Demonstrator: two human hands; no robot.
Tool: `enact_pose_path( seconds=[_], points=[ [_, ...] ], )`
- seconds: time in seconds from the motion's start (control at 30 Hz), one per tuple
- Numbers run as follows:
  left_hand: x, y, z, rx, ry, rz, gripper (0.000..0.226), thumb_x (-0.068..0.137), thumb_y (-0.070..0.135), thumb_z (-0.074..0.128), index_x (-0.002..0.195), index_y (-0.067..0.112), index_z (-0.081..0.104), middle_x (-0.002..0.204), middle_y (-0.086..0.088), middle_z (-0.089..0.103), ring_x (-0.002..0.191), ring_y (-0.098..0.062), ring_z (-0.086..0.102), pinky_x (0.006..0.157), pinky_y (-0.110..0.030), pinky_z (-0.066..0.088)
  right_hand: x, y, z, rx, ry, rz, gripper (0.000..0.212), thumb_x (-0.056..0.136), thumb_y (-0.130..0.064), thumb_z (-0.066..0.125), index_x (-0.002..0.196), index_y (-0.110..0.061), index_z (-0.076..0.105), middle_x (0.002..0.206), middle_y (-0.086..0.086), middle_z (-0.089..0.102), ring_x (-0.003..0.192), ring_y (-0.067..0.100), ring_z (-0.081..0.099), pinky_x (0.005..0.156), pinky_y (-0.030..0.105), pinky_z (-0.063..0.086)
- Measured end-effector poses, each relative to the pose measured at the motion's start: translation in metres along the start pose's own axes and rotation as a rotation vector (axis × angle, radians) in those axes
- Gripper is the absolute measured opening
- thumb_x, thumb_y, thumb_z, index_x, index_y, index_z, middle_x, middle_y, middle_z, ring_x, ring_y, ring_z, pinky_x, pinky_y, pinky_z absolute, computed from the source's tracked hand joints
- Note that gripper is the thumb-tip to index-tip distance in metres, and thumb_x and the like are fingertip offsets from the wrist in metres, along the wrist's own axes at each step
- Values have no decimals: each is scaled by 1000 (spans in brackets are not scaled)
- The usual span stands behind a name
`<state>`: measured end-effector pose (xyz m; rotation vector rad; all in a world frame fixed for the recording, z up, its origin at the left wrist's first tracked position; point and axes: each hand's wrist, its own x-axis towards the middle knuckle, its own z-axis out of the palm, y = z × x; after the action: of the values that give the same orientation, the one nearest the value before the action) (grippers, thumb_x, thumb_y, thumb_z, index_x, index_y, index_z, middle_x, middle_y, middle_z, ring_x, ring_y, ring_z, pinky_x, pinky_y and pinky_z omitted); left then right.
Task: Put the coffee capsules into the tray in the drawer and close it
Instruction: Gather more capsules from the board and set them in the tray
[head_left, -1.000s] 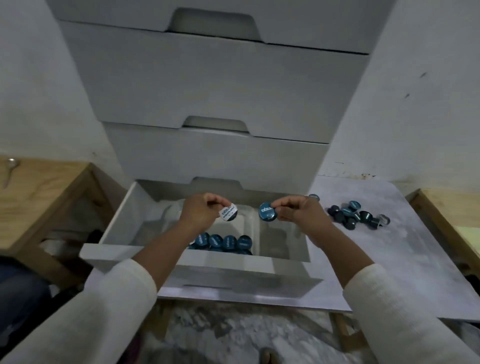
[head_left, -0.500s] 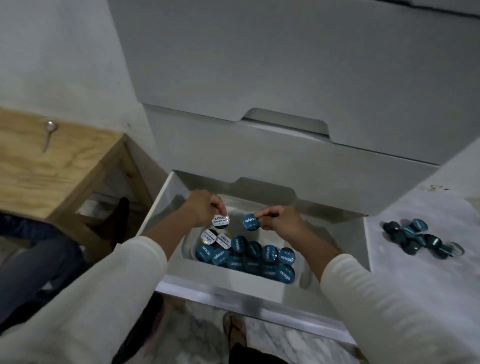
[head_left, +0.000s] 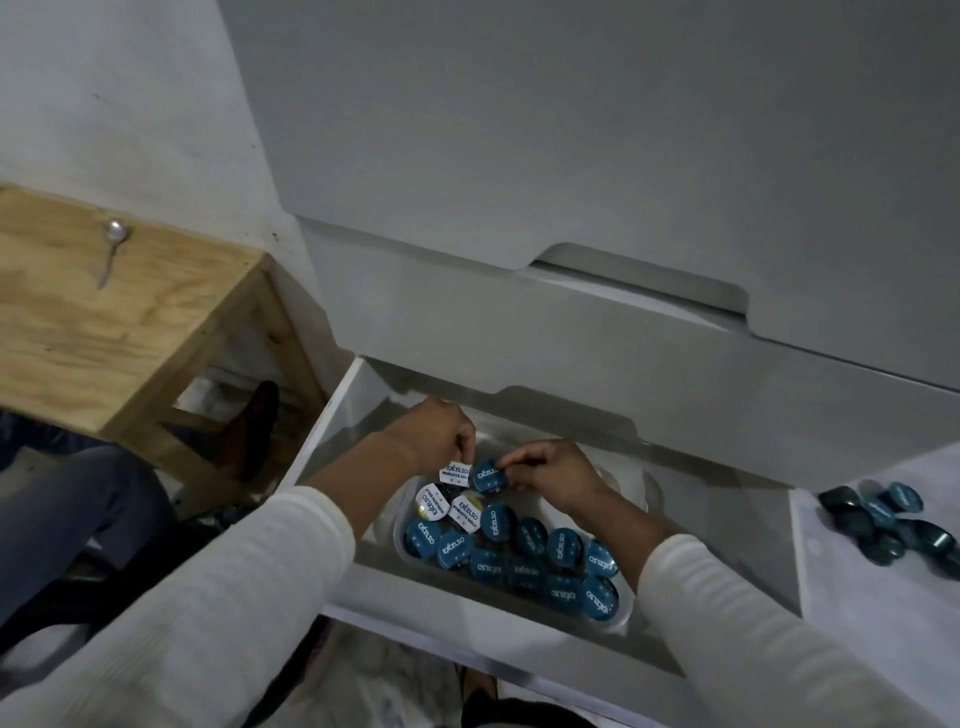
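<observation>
Two hands over open drawer (head_left: 332, 441). Left hand (head_left: 434, 434) pinches white-lidded capsule (head_left: 454, 473); right hand (head_left: 556, 470) pinches blue-lidded capsule (head_left: 487, 475); both capsules side by side above tray (head_left: 397, 525). Tray inside drawer, holding rows of capsules (head_left: 524, 558), mostly blue, two white at left. Loose capsule pile (head_left: 888, 522) on table (head_left: 883, 623) at right.

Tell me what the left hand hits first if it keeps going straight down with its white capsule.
Probably the two white-lidded capsules in the tray, just below the left hand and its white capsule; depth is uncertain.
</observation>
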<state>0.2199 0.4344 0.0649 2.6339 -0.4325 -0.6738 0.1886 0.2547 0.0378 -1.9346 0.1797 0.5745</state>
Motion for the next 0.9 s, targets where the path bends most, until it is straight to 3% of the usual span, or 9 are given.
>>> enact_pose_path(
  seconds=[0.13,0.33,0.5,0.73,0.8,0.9],
  points=[
    [-4,-4,3,-23,30,23,19,85,2,57,87,12,73,91,-2,69,75,-7,56,68,-14,40,4,5,5,-15,-15,8,17,79,3,64,92,-3,71,73,1,66,63,9,59,65,14,52],
    [-12,-14,5,22,70,46,15,83,10,63,93,17,72,97,-2,68,83,-12,58,79,-25,50,4,3,9,11,-9,23,15,77,3,67,89,-4,71,72,0,66,65,14,61,70,20,54],
    [-19,-16,6,65,89,49,16,83,12,64,95,19,71,100,-4,67,89,-17,62,83,-31,53,0,3,13,-25,-1,10,21,73,1,71,75,-20,70,85,7,68,80,20,65,83,32,56],
    [-31,-8,4,98,122,-10,19,89,17,56,101,23,69,105,-4,64,90,-18,60,80,-28,51,-13,-4,14,-194,53,-81,18,80,-13,67,98,-13,70,92,1,67,88,12,60,83,22,45],
    [-37,-4,5,91,132,-44,20,92,21,51,103,21,68,106,-5,64,90,-19,60,80,-30,51,-19,-6,14,-309,78,-160,21,84,-16,63,104,-13,68,102,2,69,93,12,60,84,19,41],
    [-50,5,8,176,171,-73,26,96,23,42,114,19,61,114,-9,61,97,-22,60,79,-32,50,-31,-9,16,-441,82,-264,28,90,-18,54,116,-10,62,120,10,65,107,21,60,94,24,43]
  ],
)
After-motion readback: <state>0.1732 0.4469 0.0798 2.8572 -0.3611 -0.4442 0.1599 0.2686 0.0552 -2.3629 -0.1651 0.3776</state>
